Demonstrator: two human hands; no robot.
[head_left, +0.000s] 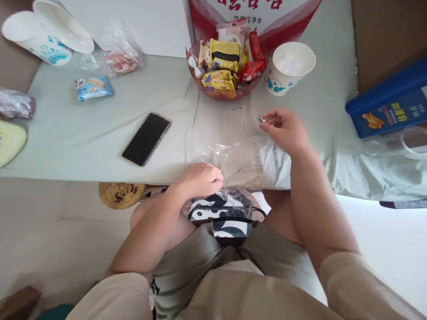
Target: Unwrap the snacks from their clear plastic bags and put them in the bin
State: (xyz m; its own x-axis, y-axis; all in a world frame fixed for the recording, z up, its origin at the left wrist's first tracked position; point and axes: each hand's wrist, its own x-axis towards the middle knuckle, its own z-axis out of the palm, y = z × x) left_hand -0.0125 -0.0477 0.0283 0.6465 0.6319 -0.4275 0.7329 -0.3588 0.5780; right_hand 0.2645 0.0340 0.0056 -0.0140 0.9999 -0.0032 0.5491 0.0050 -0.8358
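Note:
My left hand is curled closed at the table's front edge, gripping crinkled clear plastic film. That film lies flat across the cloth and hangs a little over the edge, with a few dark specks around it. Above its right side, my right hand pinches a tiny dark-and-white piece between thumb and fingertips; it is too small to name surely. A black-screened phone lies left of the film. Behind my right hand stands a white paper cup with whitish, see-through stuff inside.
A bowl heaped with wrapped snacks stands before a red-and-white box. Leftward are paper cups, a bagged snack and a blue packet. A blue package lies right, beside a clear plastic cup.

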